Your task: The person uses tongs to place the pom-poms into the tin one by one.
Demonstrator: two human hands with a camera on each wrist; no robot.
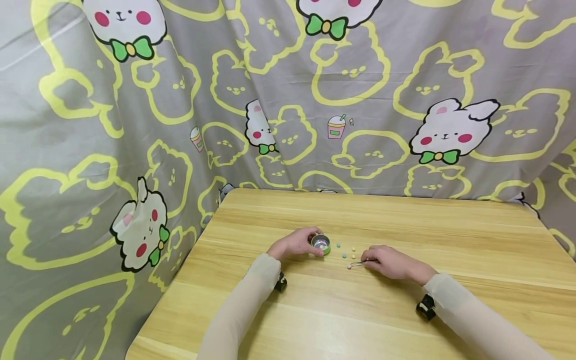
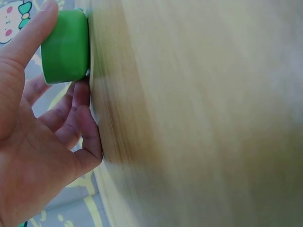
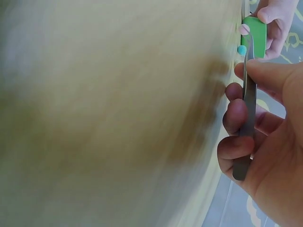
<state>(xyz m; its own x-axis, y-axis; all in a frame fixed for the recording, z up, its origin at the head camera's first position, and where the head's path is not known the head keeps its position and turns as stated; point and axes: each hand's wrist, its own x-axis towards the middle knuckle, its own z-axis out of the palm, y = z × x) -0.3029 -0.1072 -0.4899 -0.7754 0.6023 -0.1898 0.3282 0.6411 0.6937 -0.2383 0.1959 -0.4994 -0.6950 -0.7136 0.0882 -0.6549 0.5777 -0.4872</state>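
Note:
A small round green tin (image 1: 321, 245) stands on the wooden table, with small pale pieces inside. My left hand (image 1: 300, 242) holds its side between thumb and fingers; the left wrist view shows the tin's green wall (image 2: 66, 47). In my right hand (image 1: 390, 262) I pinch metal tweezers (image 3: 249, 99) with a bent tip. At that tip sits a small pinkish bead (image 1: 349, 266), just above or on the table; which one I cannot tell. Between the hands lie several small beads, among them a teal bead (image 1: 338, 245) and a yellow bead (image 1: 353, 249).
The light wooden table (image 1: 324, 320) reaches back to a grey curtain (image 1: 288, 100) printed with yellow outlines and white cartoon animals. A black wrist camera (image 1: 425, 307) sits on the right wrist, another camera (image 1: 281, 283) on the left.

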